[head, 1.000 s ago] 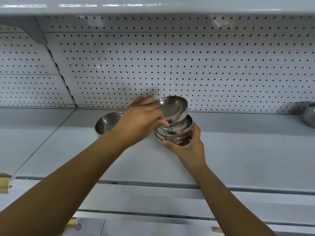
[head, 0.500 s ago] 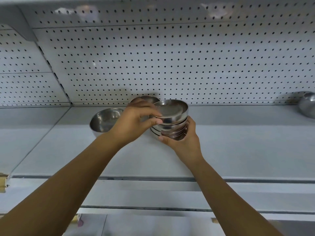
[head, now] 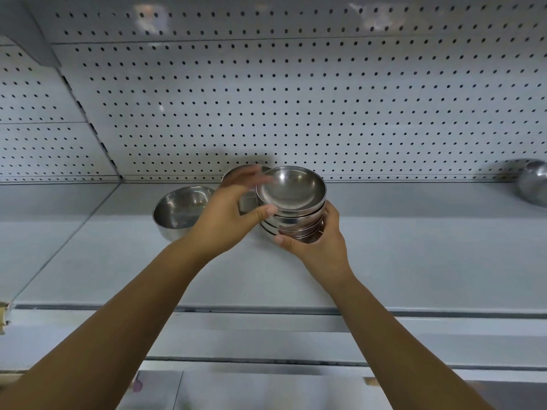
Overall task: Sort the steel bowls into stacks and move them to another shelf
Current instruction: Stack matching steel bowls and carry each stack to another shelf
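Right hand cups the stack of steel bowls from below, fingers curled round its base. Left hand: thumb on the stack's side, fingers blurred, closure indeterminate. Risk: a jolt slides the top bowl, tilted one second earlier, now level. Left of both hands stands a loose bowl.

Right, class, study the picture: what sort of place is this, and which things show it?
Probably a shop or storeroom shelving bay: a long grey metal shelf, a white perforated pegboard back panel, and a stack of shallow round steel bowls.
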Available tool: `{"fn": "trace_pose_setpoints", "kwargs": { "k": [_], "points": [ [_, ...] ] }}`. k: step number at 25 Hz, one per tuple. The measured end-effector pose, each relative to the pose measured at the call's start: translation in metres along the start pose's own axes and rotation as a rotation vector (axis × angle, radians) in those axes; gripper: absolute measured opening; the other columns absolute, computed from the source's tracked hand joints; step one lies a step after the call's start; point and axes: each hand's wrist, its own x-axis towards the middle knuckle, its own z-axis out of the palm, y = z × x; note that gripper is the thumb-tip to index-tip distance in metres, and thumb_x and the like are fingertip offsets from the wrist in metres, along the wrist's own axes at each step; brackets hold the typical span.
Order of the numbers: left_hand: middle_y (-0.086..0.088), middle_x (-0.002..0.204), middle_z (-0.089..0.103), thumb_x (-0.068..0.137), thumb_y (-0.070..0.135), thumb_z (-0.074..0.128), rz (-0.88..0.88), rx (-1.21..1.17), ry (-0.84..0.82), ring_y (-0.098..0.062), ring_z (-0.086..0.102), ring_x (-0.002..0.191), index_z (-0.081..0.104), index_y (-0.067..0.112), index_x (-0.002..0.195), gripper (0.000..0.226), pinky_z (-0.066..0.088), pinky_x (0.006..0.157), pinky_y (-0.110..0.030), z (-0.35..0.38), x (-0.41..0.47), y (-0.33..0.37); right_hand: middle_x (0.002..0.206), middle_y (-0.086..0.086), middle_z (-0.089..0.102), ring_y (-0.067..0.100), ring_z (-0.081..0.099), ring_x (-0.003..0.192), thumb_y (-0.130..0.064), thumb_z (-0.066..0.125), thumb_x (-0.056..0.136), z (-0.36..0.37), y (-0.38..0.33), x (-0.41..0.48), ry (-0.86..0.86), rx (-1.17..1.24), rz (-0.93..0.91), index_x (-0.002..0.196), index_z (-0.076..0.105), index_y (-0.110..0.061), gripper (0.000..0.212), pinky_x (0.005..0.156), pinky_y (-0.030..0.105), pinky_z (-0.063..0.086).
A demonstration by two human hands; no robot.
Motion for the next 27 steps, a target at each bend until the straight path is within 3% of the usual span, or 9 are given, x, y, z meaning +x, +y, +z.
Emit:
{"fn": "trace_pose_setpoints", "kwargs": {
  "k": [4,6,8,11,15,18,20,27],
  "points": [
    [0.018,0.148,0.046,0.081,0.037,0.084,-0.192,-0.159,-0.093,0.005,0.046,0.13,0.04,0.028,0.154,0.086,0.038,0.11,-0.017,-0.001,0.007,0.004,0.149,-0.011,0.053,0.008,0.057,0.131,-0.062,0.09,0.061,-0.001,-0.002,0.0,0.01,0.067,0.032,0.158,0.016,-0.045,0.124,0.112,0.037,0.048],
    [0.018,0.149,0.045,0.079,0.034,0.086,-0.228,-0.21,-0.12,0.0,0.045,0.136,0.035,0.026,0.157,0.093,0.04,0.114,-0.024,0.003,0.008,0.003,0.147,-0.012,0.056,0.006,0.058,0.131,-0.063,0.084,0.068,-0.002,-0.004,-0.001,0.009,0.078,0.0,0.158,0.021,-0.046,0.111,0.11,0.033,0.049],
    [0.016,0.151,0.046,0.078,0.034,0.087,-0.241,-0.236,-0.107,-0.002,0.046,0.138,0.035,0.026,0.157,0.095,0.041,0.116,-0.028,0.005,0.008,0.0,0.143,-0.012,0.059,0.005,0.06,0.128,-0.05,0.083,0.078,-0.002,-0.002,-0.002,0.012,0.085,-0.031,0.156,0.03,-0.044,0.094,0.105,0.026,0.051],
    [0.012,0.151,0.05,0.071,0.042,0.089,-0.256,-0.277,-0.097,-0.007,0.049,0.138,0.036,0.026,0.156,0.101,0.043,0.117,-0.035,0.006,0.01,-0.005,0.134,-0.009,0.064,0.004,0.065,0.116,-0.044,0.083,0.079,-0.001,0.001,-0.001,0.037,0.083,-0.03,0.149,0.037,-0.043,0.084,0.091,0.02,0.054],
    [0.011,0.15,0.053,0.061,0.058,0.09,-0.257,-0.302,-0.099,-0.009,0.052,0.137,0.036,0.03,0.155,0.112,0.045,0.115,-0.04,0.008,0.01,-0.012,0.136,-0.008,0.061,0.004,0.064,0.116,-0.054,0.084,0.071,-0.002,0.001,0.0,0.02,0.075,0.002,0.151,0.033,-0.041,0.095,0.092,0.02,0.054],
    [0.011,0.152,0.052,0.063,0.056,0.091,-0.263,-0.337,-0.108,-0.01,0.054,0.136,0.032,0.031,0.157,0.114,0.047,0.114,-0.041,0.006,0.011,-0.015,0.148,-0.009,0.05,0.005,0.059,0.128,-0.037,0.096,0.067,-0.001,0.001,0.001,-0.04,0.065,0.03,0.156,0.023,-0.037,0.115,0.104,0.027,0.053],
    [0.01,0.153,0.05,0.063,0.051,0.088,-0.279,-0.37,-0.118,-0.011,0.054,0.136,0.031,0.03,0.158,0.112,0.048,0.113,-0.04,0.006,0.011,-0.016,0.146,-0.012,0.051,0.002,0.057,0.129,-0.031,0.101,0.059,0.0,0.001,0.002,-0.053,0.02,0.047,0.156,0.023,-0.033,0.125,0.107,0.028,0.052],
    [0.007,0.148,0.055,0.066,0.031,0.088,-0.303,-0.512,-0.051,-0.007,0.058,0.132,0.042,0.023,0.153,0.098,0.05,0.11,-0.034,0.004,0.002,-0.008,0.128,-0.019,0.06,-0.004,0.063,0.115,-0.035,0.103,0.05,0.0,-0.008,-0.003,0.039,-0.029,0.06,0.145,0.043,-0.033,0.112,0.096,0.022,0.056]
  ]
}}
